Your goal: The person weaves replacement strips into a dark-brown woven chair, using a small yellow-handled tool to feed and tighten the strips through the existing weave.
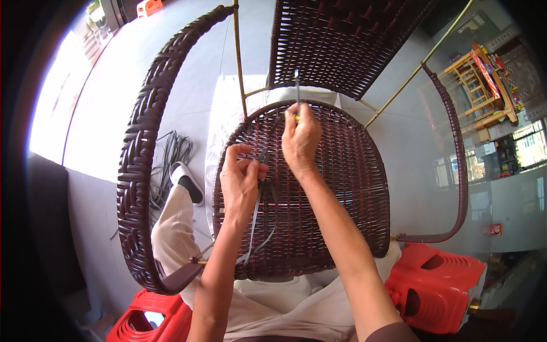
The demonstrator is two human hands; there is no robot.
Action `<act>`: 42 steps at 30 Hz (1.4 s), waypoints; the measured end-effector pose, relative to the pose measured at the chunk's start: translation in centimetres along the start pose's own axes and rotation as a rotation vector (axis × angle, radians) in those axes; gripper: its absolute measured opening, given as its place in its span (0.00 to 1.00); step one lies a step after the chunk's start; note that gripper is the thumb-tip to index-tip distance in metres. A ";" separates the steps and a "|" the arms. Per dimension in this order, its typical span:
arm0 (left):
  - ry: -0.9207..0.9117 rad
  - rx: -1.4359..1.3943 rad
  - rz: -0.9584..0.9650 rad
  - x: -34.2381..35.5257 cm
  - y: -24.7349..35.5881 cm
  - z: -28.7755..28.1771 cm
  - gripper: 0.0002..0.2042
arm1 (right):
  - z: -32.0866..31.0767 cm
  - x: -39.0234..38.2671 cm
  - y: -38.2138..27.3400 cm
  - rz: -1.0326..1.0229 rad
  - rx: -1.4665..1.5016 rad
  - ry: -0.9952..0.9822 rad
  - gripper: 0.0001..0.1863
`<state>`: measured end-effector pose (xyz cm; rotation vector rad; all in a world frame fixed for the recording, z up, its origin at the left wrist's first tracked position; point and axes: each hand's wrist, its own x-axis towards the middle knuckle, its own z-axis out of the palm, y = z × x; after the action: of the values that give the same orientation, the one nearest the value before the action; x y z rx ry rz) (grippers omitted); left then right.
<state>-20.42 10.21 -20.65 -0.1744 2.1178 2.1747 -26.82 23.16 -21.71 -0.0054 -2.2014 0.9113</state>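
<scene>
A dark brown woven wicker chair lies in front of me, its rounded seat (342, 176) over my lap. My right hand (301, 139) is closed around a slim metal-shafted tool (297, 88) above the far part of the seat. The shaft points away from me, and a bit of yellow shows at my fist. To its left, my left hand (239, 179) pinches a flat weaving strip (263, 157) close over the seat. Loose grey strips (253, 222) trail down from there toward the seat's near edge.
The thickly braided left armrest (139, 165) and partly wrapped right armrest (458, 154) curve around the seat. Beyond is the woven backrest (342, 45). Red plastic stools (439, 285) stand near my legs. A strip coil (174, 148) lies on the floor by my shoe (188, 176).
</scene>
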 end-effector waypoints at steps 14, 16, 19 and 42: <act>-0.064 0.236 0.156 1.8 -0.1 0.3 0.13 | -1.9 6.3 -0.7 -0.005 0.117 0.032 0.04; -0.057 0.260 0.203 2.0 0.1 0.3 0.13 | -1.8 6.4 -0.8 0.012 0.147 0.031 0.03; -0.047 0.290 0.170 2.1 0.3 0.9 0.13 | -1.8 7.0 -1.1 0.039 0.222 0.005 0.03; -0.038 0.430 0.189 3.6 -0.1 0.1 0.10 | -1.7 9.5 -3.5 -0.169 0.243 0.025 0.04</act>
<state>-23.99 10.24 -21.27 0.1053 2.6045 1.7268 -31.69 24.09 -12.75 0.2790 -2.0202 1.0691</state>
